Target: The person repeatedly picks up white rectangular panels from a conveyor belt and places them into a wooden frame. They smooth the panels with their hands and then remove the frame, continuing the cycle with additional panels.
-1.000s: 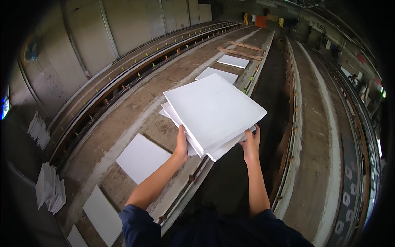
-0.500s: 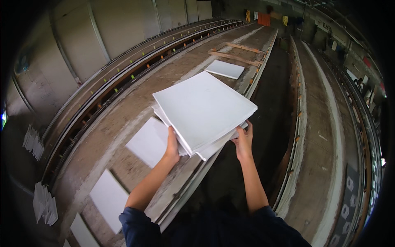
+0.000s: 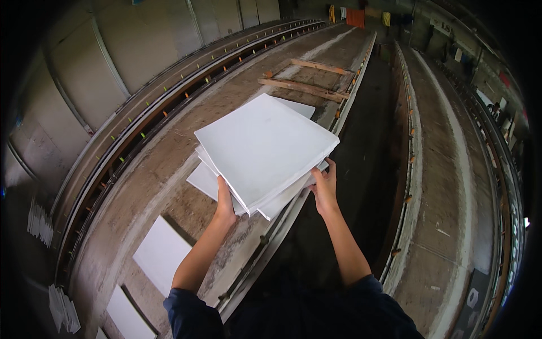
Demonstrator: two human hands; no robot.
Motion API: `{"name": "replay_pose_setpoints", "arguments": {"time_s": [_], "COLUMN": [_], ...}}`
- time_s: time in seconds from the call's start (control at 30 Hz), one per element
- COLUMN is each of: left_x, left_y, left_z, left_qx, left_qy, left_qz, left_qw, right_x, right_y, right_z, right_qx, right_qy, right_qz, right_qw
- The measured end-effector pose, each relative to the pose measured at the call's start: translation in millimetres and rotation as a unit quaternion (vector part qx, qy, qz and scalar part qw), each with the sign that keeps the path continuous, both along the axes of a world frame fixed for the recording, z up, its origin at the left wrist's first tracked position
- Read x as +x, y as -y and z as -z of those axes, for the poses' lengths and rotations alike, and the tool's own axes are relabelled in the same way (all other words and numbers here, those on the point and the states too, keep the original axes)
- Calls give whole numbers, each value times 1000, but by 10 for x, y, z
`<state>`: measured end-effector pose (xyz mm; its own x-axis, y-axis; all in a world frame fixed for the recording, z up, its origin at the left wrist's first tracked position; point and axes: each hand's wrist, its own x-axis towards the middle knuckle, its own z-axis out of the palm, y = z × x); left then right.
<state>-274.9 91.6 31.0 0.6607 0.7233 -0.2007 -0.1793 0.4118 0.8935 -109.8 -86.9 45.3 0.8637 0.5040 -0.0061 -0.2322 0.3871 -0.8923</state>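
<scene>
Both my hands carry a loose stack of white, flat square panels [image 3: 267, 148] above a long worn table [image 3: 141, 198]. My left hand [image 3: 225, 204] grips the near left edge, thumb up along the side and fingers hidden underneath. At the right corner my right hand [image 3: 325, 189] closes round the edge of the stack. The lower panels [image 3: 288, 201] stick out askew beneath the top one. Partly covered by the stack, a single white panel [image 3: 202, 179] lies on the table. Nearer me are two more panels, one white panel [image 3: 162, 255] and another white panel [image 3: 131, 317].
Beyond the stack, a far white panel [image 3: 299, 107] shows partly, and then a wooden frame [image 3: 305, 86] on the table. Rails with small clips [image 3: 169, 101] run along the left. A dark aisle [image 3: 361, 147] separates this table from a second long table [image 3: 435, 169].
The stack has shifted slightly left in view and covers more of the panel beneath and the far panel. My view has turned a little; both hands keep their hold.
</scene>
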Motion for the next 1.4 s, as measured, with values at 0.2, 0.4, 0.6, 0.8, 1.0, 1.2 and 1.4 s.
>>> {"name": "replay_pose_setpoints", "arguments": {"time_s": [0.2, 0.4, 0.6, 0.8, 1.0, 1.2, 1.4], "left_x": [738, 1249, 1574, 2019, 2652, 2912, 2626], "left_y": [-439, -937, -1143, -1273, -1252, -1261, -1369], "left_z": [-11, 315, 202, 233, 326, 635, 896], "left_qx": [10, -14, -39, -4, -48, -47, 29], "left_qy": [-35, -8, -43, -44, -81, -66, -214], "left_qz": [-51, -113, -168, -237, -305, -330, -288], "left_qw": [998, 993, 984, 971, 948, 940, 933], "right_x": [911, 1705, 2320, 3084, 3970, 4422, 4575], "right_y": [-622, -1302, -1779, -2263, -2626, -2772, -2814], "right_z": [96, 201, 176, 223, 230, 357, 648], "right_qx": [-42, -47, -108, -149, -168, -128, -193], "right_qy": [13, 5, 2, 60, 36, 69, 131], "right_qz": [-48, -145, -234, -378, -516, -620, -642], "right_qw": [998, 988, 966, 912, 839, 771, 731]}}
